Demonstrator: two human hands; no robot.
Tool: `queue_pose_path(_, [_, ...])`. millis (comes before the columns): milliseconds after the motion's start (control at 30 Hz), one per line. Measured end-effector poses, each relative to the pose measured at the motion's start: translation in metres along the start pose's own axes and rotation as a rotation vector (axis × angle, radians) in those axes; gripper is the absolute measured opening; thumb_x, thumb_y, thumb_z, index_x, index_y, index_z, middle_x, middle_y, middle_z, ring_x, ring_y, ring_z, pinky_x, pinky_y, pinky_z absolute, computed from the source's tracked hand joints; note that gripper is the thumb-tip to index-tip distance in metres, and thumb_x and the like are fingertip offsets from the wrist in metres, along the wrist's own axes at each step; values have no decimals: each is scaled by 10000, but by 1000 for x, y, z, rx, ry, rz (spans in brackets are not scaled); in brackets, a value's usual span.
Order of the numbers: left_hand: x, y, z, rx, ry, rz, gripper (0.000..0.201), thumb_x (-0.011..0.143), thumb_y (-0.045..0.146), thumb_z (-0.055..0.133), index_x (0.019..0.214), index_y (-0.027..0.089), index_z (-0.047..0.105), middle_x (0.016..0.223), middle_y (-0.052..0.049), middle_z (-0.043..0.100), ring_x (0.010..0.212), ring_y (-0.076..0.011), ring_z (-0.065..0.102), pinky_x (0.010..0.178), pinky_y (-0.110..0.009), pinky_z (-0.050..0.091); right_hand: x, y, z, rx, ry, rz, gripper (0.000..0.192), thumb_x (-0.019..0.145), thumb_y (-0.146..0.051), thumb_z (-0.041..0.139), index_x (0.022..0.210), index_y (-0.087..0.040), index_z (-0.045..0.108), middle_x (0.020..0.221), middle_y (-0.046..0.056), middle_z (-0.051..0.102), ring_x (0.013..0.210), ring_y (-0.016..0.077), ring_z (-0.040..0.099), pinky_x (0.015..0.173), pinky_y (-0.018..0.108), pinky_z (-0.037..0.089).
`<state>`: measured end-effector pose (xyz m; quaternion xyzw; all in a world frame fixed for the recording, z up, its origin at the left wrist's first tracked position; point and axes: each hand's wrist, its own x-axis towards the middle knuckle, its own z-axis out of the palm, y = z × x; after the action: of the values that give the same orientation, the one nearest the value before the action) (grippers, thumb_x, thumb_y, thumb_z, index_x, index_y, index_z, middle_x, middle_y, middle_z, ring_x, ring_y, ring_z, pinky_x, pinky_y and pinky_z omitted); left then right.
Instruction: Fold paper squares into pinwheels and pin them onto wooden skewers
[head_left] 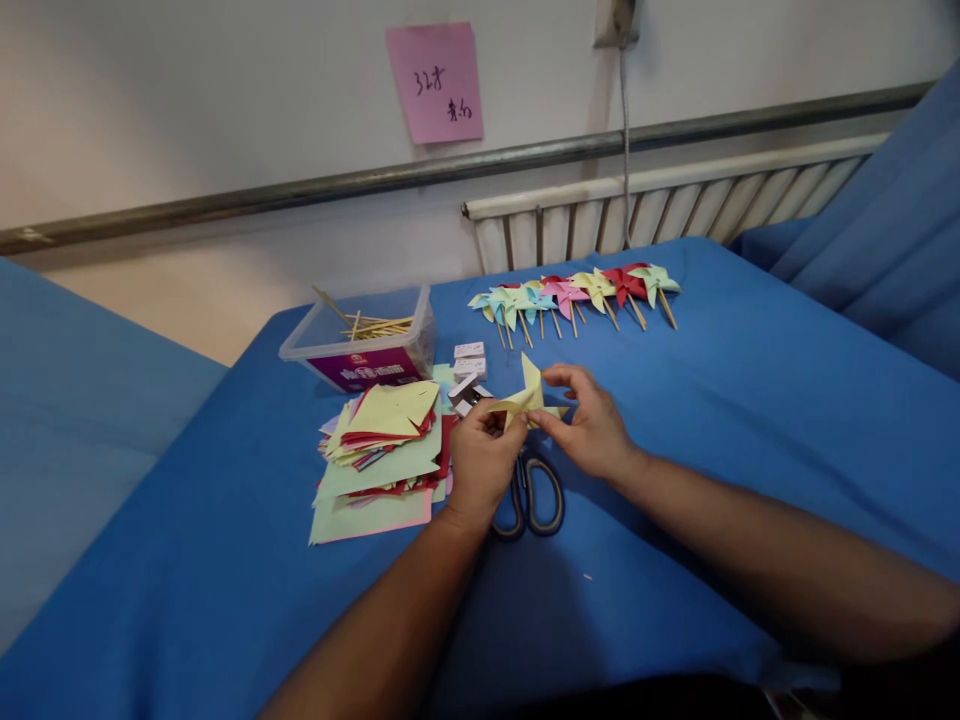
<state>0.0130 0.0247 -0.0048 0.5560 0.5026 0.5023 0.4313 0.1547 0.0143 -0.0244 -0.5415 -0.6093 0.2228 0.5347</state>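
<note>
- Two bare forearms are seen nearest the camera, reaching forward over a blue sheet [750,400] that covers the bed.
- Between the hands a yellow folded paper piece [529,398] is held just above the sheet, at the middle of the view.
- Its left end is pinched by the left hand [480,460], whose fingers are curled closed around the paper.
- Its right side is gripped by the right hand [589,420], with thumb and fingertips closed on the paper and the other fingers bent.
- A pair of scissors [534,497] is laid on the sheet directly below the hands; its dark handles are seen, while the blades are hidden by the hands.
- A loose stack of paper squares [379,450], in yellow, green, red and pink, is spread just left of the left hand.
- Small white boxes [469,360] are set just behind the hands, beside the stack.
- A clear plastic tub [360,340] with thin wooden sticks [375,325] inside is placed behind the stack.
- A row of finished paper pinwheels [574,290] on sticks is laid out farther back, well apart from the hands.
- A white radiator [675,205] is seen behind the bed.
- A pink note [435,82] with handwriting is stuck on the wall above.
</note>
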Motion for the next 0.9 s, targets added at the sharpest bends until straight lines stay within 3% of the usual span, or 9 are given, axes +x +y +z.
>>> queue_pose_path(100, [0, -1, -1, 2, -4, -4, 102, 643, 204, 708, 696, 171, 628, 611, 27, 592, 576, -112, 527, 564, -220, 397, 1, 2, 4, 178, -38, 128, 532, 710, -280, 730, 1186, -205, 503, 1110, 98, 647, 1000, 215, 625, 889, 404, 488])
queue_pose_path(333, [0, -4, -1, -25, -7, -18, 108, 635, 211, 714, 707, 169, 645, 624, 23, 609, 583, -112, 530, 568, -217, 401, 4, 8, 10, 471, -215, 259, 243, 715, -332, 693, 890, -183, 613, 851, 32, 711, 774, 174, 658, 765, 342, 527])
queue_pose_path(600, [2, -12, -3, -35, -38, -44, 158, 652, 243, 726, 773, 156, 674, 661, 8, 633, 605, -118, 553, 586, -221, 414, 1, 6, 13, 430, -163, 254, 214, 710, -333, 677, 855, -179, 642, 774, 15, 695, 694, 162, 635, 692, 310, 521])
queue_pose_path(900, [2, -7, -3, -56, -33, -72, 179, 631, 247, 745, 774, 154, 689, 690, 1, 653, 636, -124, 574, 612, -225, 425, 0, 3, 12, 317, -131, 193, 166, 742, -323, 650, 813, -173, 645, 731, 8, 669, 647, 148, 599, 634, 279, 502])
